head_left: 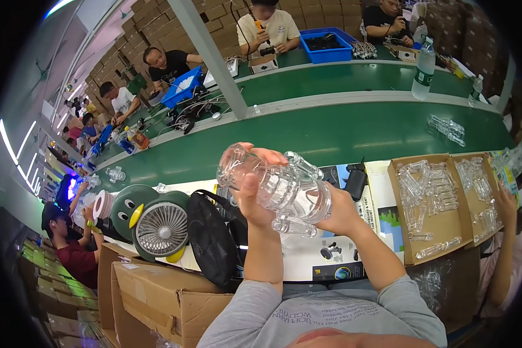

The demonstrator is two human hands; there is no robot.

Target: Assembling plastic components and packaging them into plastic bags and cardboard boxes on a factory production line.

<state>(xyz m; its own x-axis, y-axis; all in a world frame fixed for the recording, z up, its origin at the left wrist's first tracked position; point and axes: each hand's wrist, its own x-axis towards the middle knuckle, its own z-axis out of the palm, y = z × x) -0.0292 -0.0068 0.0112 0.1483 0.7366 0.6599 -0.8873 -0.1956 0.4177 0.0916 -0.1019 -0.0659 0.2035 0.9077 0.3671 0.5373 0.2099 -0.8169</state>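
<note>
Plastic tube (285, 188), clear, glossy and ringed, with slimmer tubes along its sides, hangs in 2 hands before the smooth green table (365, 130). Left hand (250, 194) fingers curl round its left end; right hand (339, 213) fingers grasp the right end, tips hidden behind it. Rightward, 2 shallow cardboard trays (446, 224) hold clear pieces (443, 194) too jumbled to count. Leftward sit 1 round-grilled fan (161, 229) and 1 black cloth bag (210, 240).

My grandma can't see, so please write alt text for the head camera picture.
The left hand and right hand hold a clear part with side tubes. A green bird-faced fan and black bag are on the left, a cardboard tray of clear pieces on the right. Beyond, people work at a green bench.
</note>
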